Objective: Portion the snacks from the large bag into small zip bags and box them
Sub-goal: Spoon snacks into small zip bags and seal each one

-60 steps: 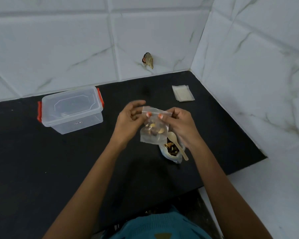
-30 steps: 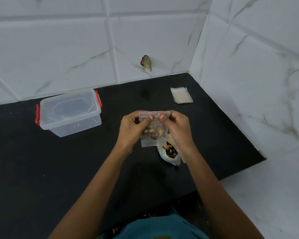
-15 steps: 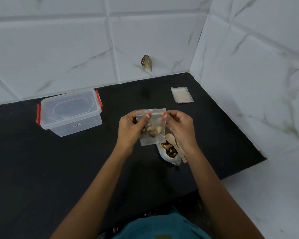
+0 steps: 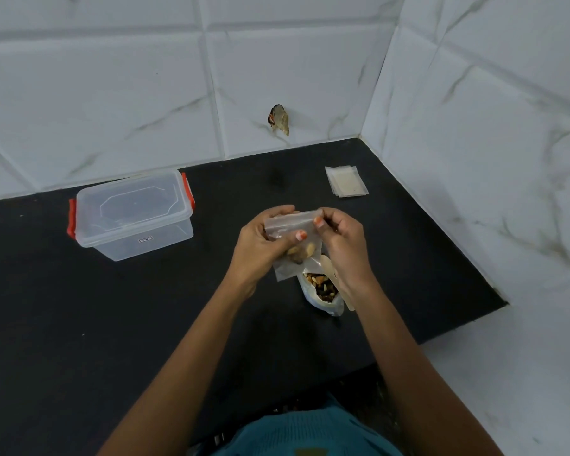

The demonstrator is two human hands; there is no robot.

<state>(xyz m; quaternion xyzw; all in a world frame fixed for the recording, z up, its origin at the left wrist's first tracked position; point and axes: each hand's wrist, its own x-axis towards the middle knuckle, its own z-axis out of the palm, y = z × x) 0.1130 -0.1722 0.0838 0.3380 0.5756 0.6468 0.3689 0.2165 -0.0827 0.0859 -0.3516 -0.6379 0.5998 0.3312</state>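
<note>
Over black counter (image 4: 112, 324), white tiled walls (image 4: 112, 93) cornering | left hand (image 4: 259, 248), right hand (image 4: 343, 245) both pinch zip bag (image 4: 290, 225) | box (image 4: 132, 212) lidded

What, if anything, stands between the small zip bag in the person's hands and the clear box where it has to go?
Nothing visible lies on the black counter between the small zip bag and the clear box. The lid, though, sits on the box, so it blocks the way in.
</note>
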